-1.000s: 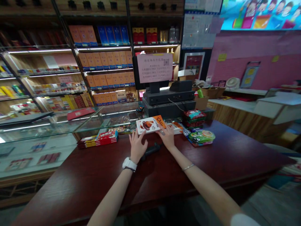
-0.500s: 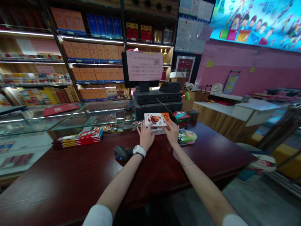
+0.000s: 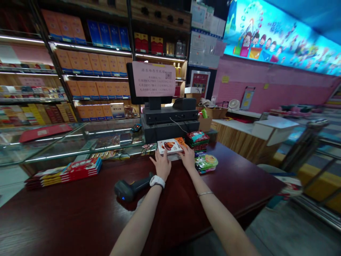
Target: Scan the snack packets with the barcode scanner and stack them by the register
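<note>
A white and orange snack box (image 3: 169, 145) with a brown food picture lies at the counter's back edge, in front of the register. My left hand (image 3: 162, 165) touches its near left corner, fingers spread. My right hand (image 3: 188, 157) is closed around the box's right end, its fingertips partly hidden. Something pale shows beneath the box, too covered to name. Just right of my right hand lie green snack packets (image 3: 205, 161), with a stack of red packets (image 3: 197, 140) behind them. A black barcode scanner (image 3: 130, 188) rests left of my left wrist.
A dark cash register (image 3: 170, 117) bearing a screen and a paper sign (image 3: 153, 80) stands behind the box. Red and yellow packets (image 3: 66, 172) are stacked on the left of the brown counter (image 3: 80, 209). A glass display case (image 3: 112, 137) borders the counter's back.
The view has turned right and tilted slightly. My left hand has slid from the box's left side to its near corner, fingers more spread. My right hand stays at the right end.
</note>
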A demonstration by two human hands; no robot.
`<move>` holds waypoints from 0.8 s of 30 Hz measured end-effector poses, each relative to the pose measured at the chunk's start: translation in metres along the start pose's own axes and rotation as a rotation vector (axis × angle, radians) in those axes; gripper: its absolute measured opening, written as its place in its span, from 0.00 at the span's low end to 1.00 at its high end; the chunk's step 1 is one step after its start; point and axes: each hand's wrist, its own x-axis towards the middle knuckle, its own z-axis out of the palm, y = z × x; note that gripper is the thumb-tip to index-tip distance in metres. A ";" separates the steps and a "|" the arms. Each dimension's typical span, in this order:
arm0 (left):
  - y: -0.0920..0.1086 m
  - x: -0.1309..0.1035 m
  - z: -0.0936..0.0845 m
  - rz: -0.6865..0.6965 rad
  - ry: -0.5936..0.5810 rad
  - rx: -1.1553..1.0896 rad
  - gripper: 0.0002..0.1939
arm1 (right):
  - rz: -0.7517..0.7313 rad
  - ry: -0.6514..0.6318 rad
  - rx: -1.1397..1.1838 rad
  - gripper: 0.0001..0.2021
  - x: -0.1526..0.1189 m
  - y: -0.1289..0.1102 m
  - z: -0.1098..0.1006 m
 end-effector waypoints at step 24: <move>0.000 -0.015 -0.006 0.132 -0.012 0.068 0.30 | -0.036 -0.145 -0.134 0.14 -0.013 -0.004 -0.014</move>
